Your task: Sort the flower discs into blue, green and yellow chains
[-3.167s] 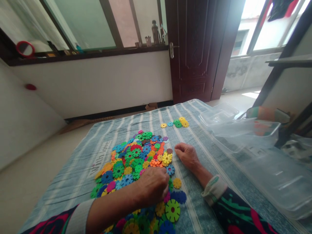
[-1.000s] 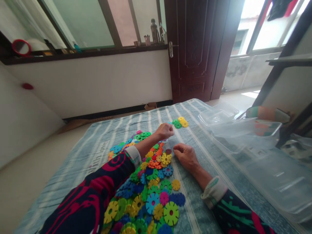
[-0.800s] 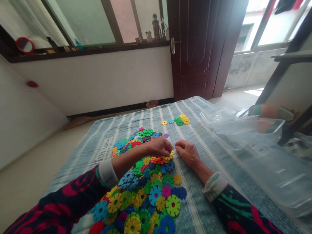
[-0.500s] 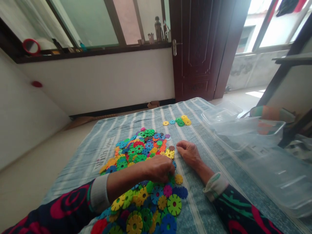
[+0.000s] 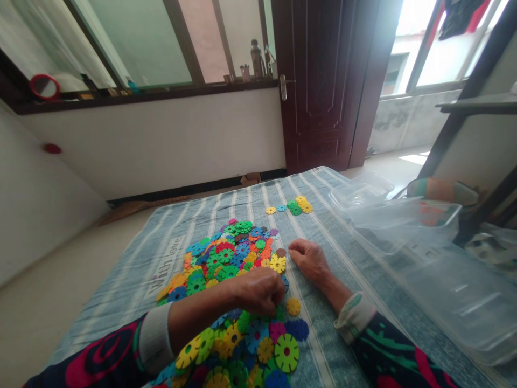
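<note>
A heap of colourful notched plastic discs (image 5: pixel 232 274) in green, blue, yellow, orange and red spreads over the striped cloth. My left hand (image 5: pixel 260 291) reaches across the heap with its fingers curled down among the discs; whatever they grip is hidden. A green disc (image 5: pixel 280 312) shows just under its fingertips, and a yellow disc (image 5: pixel 293 306) lies beside them. My right hand (image 5: pixel 310 260) rests closed on the cloth right of the heap, and I cannot make out anything in it. Close to its fingertips is a brown disc (image 5: pixel 281 252).
Farther back lies a small group of discs (image 5: pixel 295 207) in yellow, blue and green. Clear plastic boxes (image 5: pixel 404 221) and a clear lid-like piece (image 5: pixel 464 307) sit on the right of the cloth-covered surface (image 5: pixel 323 183). Beyond stands a dark red door (image 5: pixel 319 108).
The view has tilted and shifted slightly, so the whole scene sits a little lower and to the left. Both hands stay in nearly the same places over the cloth and heap.
</note>
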`<state>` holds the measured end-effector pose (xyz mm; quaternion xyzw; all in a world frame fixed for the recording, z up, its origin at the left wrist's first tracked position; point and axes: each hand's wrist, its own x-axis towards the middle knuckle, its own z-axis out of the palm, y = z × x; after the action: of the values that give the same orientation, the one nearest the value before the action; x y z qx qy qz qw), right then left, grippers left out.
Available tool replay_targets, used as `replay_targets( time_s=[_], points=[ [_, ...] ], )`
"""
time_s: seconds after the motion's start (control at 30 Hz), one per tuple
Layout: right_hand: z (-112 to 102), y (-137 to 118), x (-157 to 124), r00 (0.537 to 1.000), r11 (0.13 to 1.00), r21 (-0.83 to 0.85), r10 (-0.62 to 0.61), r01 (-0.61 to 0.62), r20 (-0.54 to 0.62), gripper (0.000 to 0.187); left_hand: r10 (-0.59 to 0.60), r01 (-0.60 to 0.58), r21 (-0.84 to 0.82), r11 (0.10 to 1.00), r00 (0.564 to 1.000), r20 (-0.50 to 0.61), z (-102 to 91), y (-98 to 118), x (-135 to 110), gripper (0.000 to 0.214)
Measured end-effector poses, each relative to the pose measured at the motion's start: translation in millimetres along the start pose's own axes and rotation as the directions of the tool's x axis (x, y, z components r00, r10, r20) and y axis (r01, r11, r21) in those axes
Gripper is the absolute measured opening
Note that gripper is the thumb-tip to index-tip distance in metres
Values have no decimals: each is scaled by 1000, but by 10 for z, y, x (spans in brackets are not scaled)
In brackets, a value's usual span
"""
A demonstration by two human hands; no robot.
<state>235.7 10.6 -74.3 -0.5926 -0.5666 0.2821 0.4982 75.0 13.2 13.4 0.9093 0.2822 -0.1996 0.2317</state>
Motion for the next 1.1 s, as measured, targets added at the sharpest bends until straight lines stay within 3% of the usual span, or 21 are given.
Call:
replay_targets(
  time_s=[0.1,0.23,0.3,0.4,0.47,0.53,0.73,0.9,1.1],
  points=[
    [2,-3,2,1000,1000,0,-3,3,-1,15,-31,43,-198,979,998,59,-46,-58,-26,8],
    [5,-3,7,1000,1000,-10,1,-1,2,15,-42,110,-487,866,988,149,-172,-218,-47,9],
    [8,-4,11,1000,1000,-4,-2,2,0,15,-46,103,-603,791,993,109,-271,-325,-21,12],
    [14,-12,12,1000,1000,21,-7,7,-8,15,-139,33,-703,710,986,-94,-456,-477,114,15],
    [18,-18,12,1000,999,31,-9,9,-21,16,-283,-2,-721,693,919,-274,-578,-556,285,16],
    [22,-23,12,999,999,35,-11,12,-31,16,-362,-29,-726,687,853,-377,-672,-616,511,13],
    [28,-22,21,1000,999,36,-19,19,-12,15,-533,-33,-740,672,673,-514,-734,-756,1281,13],
    [34,-32,30,1000,999,30,-11,11,-10,14,-586,28,-731,682,620,-522,-699,-851,1676,24],
    [43,-29,35,1000,1000,23,-3,3,-9,14,-593,91,-683,725,586,-552,-695,-944,1851,26]
  ],
)
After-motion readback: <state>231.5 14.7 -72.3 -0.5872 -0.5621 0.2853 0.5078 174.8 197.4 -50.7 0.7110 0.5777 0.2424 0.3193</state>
